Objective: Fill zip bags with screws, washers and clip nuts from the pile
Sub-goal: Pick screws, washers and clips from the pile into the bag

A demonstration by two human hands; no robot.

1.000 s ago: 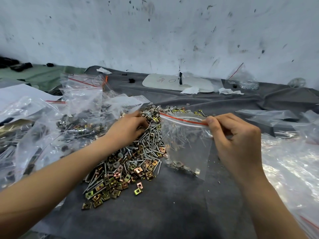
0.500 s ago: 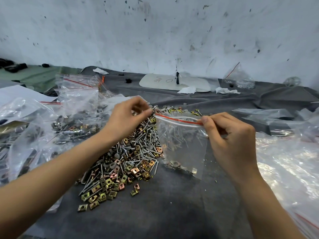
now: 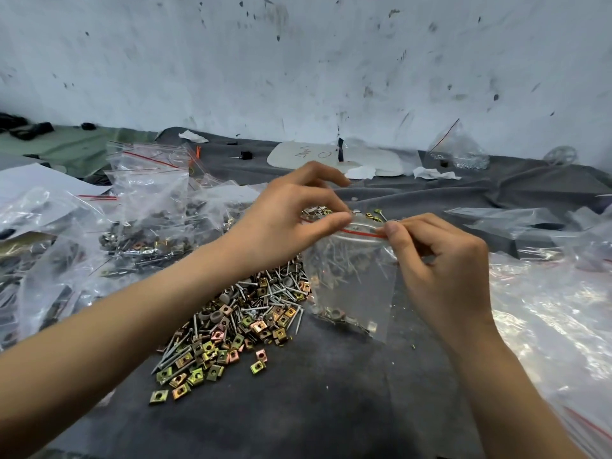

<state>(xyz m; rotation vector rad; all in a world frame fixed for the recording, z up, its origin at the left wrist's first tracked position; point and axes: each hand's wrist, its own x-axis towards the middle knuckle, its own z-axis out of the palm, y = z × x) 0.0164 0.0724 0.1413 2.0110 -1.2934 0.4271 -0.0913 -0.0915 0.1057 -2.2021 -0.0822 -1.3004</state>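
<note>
One zip bag [image 3: 351, 279] is held upright over the grey cloth [image 3: 298, 409], just right of the one loose pile [image 3: 238, 323] of screws, washers and clip nuts; a few pieces are seen at its bottom. Two hands are counted. The bag's right rim at the red zip line is pinched by the right hand [image 3: 440, 260]. The left rim is pinched by thumb and forefinger of the left hand [image 3: 291, 220]; whether a piece is also held there cannot be told. Filled bags [image 3: 149, 200] are heaped at left, too overlapped to count. A second ago the left hand was down on the pile; the right hand's grip is unchanged.
</note>
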